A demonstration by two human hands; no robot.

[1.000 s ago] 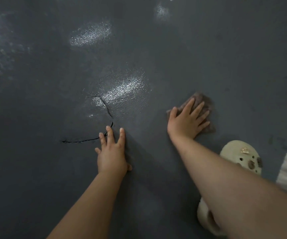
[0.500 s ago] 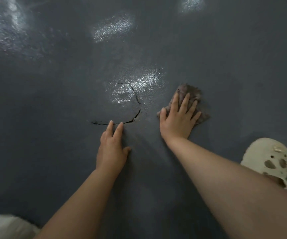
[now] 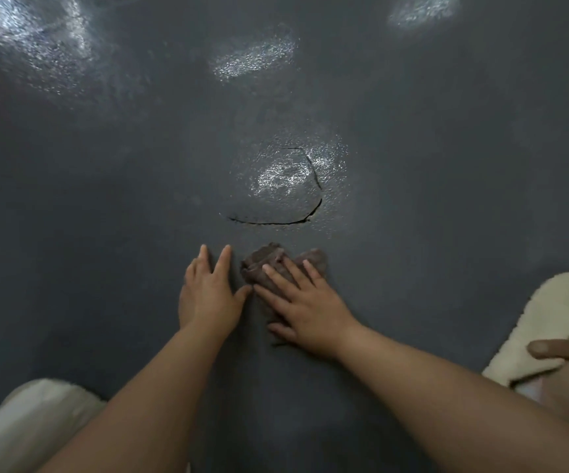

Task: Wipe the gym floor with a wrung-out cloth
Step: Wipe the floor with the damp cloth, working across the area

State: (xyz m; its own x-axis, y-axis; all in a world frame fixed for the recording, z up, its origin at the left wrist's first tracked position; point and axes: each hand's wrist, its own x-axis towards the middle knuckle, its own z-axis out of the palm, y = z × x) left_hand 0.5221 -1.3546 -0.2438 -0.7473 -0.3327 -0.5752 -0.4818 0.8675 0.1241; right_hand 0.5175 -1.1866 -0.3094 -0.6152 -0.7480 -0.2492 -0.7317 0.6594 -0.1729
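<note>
A crumpled brown cloth (image 3: 262,264) lies on the dark grey gym floor (image 3: 105,216). My right hand (image 3: 305,305) presses flat on the cloth with its fingers spread and straight, covering most of it. My left hand (image 3: 208,295) rests flat on the bare floor just left of the cloth, its thumb almost touching my right hand's thumb.
A curved crack (image 3: 276,220) with a lifted patch of floor coating sits just beyond the hands, shining wet. A cream clog (image 3: 549,322) is at the right edge, and a pale trouser knee (image 3: 20,425) at the lower left. Light glares on the floor further away.
My right hand has dragged the cloth left and toward me, from right of the crack to just below it, ending beside my left hand. The view has shifted, and the crack now lies further from me.
</note>
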